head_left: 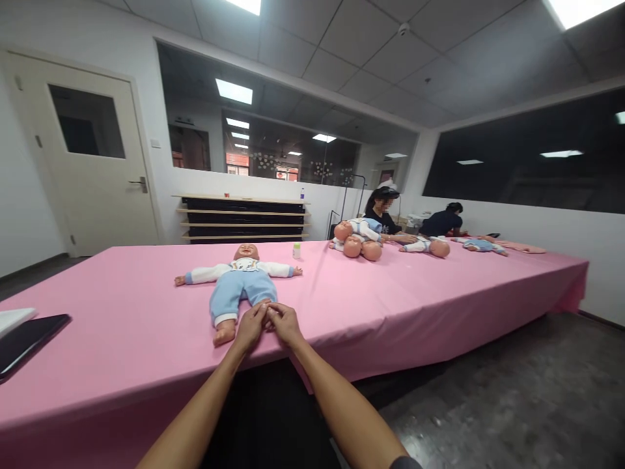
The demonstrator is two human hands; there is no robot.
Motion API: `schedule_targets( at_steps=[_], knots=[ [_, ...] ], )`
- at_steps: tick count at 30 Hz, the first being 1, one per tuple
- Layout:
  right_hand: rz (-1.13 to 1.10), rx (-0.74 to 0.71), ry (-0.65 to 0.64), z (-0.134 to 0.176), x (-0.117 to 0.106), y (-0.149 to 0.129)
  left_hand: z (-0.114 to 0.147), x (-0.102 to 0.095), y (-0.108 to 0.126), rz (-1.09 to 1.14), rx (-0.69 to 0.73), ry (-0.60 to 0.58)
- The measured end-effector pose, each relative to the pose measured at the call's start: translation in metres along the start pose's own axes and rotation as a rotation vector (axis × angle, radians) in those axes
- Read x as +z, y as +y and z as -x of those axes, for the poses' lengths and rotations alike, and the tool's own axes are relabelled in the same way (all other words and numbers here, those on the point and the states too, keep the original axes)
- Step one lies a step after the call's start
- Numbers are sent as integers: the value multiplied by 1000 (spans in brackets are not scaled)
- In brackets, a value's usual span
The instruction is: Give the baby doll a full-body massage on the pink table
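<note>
A baby doll in a white top and light blue trousers lies face up on the pink-covered table, its arms stretched out sideways and its head away from me. At the lower end of its leg on the right, my left hand and my right hand meet, fingers closed around the foot. That foot is mostly hidden by my fingers. The doll's other foot lies bare beside my left hand. A small bottle with a green cap stands upright past the doll's hand.
Several dolls are piled farther right, with more dolls lying beyond them. Two people sit or lean at the table's far side. A dark tablet-like object lies at the left edge. Shelves stand behind.
</note>
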State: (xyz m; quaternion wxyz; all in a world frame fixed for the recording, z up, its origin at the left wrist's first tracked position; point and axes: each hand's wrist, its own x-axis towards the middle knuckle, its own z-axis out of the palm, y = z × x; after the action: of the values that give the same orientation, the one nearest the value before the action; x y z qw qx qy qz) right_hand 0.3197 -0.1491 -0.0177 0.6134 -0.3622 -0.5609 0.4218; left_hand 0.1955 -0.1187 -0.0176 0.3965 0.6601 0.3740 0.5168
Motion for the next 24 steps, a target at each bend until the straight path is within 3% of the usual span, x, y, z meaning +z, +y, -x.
schedule_targets(
  at_steps=[13, 24],
  knots=[
    [28, -9, -2, 0, 0, -2, -3, 0, -9, 40, -6, 7],
    [4, 49, 23, 4, 0, -12, 8, 5, 16, 64, 5, 42]
  ],
)
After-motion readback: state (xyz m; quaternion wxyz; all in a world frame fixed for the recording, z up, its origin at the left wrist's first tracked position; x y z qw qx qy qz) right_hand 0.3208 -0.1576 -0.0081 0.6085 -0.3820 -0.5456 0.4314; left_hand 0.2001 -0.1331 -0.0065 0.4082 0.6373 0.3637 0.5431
